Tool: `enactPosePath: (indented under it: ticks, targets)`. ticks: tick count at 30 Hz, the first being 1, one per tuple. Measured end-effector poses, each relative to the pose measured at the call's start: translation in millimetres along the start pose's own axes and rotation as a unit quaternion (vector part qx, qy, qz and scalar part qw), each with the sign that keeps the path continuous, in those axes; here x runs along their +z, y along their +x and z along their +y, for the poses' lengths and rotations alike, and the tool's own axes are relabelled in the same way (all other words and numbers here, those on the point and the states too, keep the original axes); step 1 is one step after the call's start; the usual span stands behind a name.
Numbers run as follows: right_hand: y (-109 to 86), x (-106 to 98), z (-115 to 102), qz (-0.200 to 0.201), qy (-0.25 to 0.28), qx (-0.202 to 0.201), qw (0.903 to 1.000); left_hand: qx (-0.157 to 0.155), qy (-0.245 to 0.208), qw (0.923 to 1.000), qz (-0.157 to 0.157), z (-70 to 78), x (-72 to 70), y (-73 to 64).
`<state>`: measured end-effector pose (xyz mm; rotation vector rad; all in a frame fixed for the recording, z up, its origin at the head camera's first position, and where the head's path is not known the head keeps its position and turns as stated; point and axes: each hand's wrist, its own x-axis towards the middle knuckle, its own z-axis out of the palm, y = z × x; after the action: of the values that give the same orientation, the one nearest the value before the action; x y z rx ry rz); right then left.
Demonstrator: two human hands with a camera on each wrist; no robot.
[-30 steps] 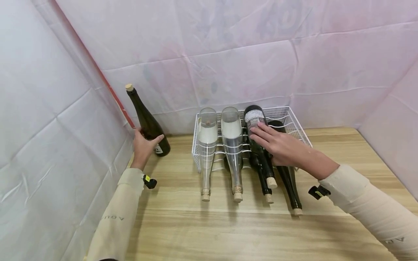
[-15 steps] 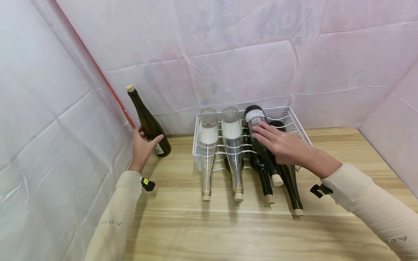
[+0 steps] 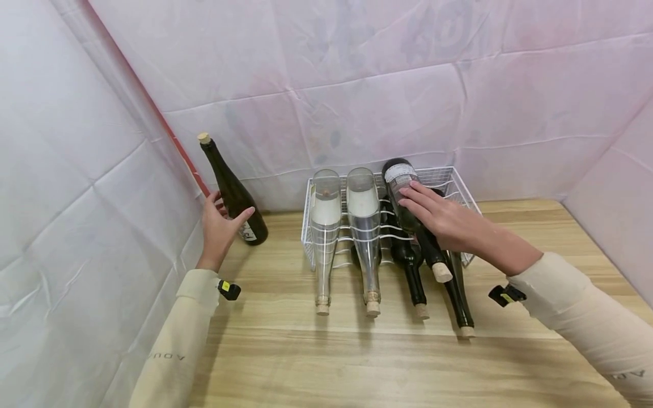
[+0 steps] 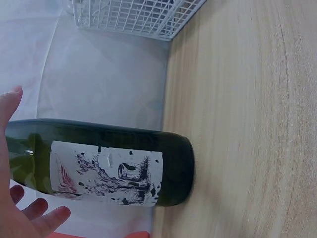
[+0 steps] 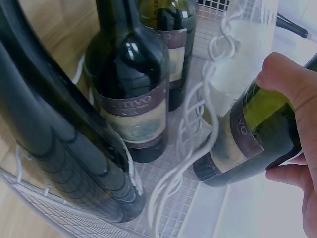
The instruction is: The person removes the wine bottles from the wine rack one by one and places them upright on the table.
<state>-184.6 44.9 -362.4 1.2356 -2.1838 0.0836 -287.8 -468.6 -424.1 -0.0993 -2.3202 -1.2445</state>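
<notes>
The left hand (image 3: 221,232) curved around a green corked bottle (image 3: 237,198) with thumb and fingers spread apart; the bottle stood upright on the wooden counter (image 3: 306,362), left of a white wire rack (image 4: 133,17). The right hand (image 3: 454,224) was clamped on a dark labelled bottle (image 3: 400,174), tilted over the rack, its corked neck toward the person. Two clear bottles (image 3: 325,212) lay side by side in the rack, with corked dark bottles (image 3: 407,258) lower down to their right.
</notes>
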Motion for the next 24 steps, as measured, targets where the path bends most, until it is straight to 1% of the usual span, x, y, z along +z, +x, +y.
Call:
enactPosePath:
  ticks: [4,7,12,15,18,22,24]
  targets:
    - [2.5,-5,3,0.008,0.009,0.013,0.9999,0.010,-0.002,0.9999,0.011,1.9,-0.2,-1.8]
    - [3.8,-7,4,0.012,0.013,0.013,0.9998,0.020,0.002,0.9995,0.023,3.8,-0.5,-2.3]
    - [6.5,-9,4,0.039,0.025,0.023,0.9987,0.049,0.019,0.9972,0.054,9.4,-1.3,-2.6]
    - [8.1,-11,5,0.058,0.040,0.032,0.9970,0.077,0.036,0.9936,0.074,14.2,-2.8,-3.2]
    - [9.5,-14,6,0.068,0.050,0.035,0.9958,0.109,0.057,0.9882,0.092,17.6,-4.4,-3.3]
    - [11.4,-17,8,0.081,0.065,0.035,0.9939,0.138,0.072,0.9828,0.099,21.0,-6.4,-3.2]
    - [12.4,-19,9,0.098,0.081,0.039,0.9911,0.150,0.075,0.9805,0.102,23.5,-7.1,-3.1]
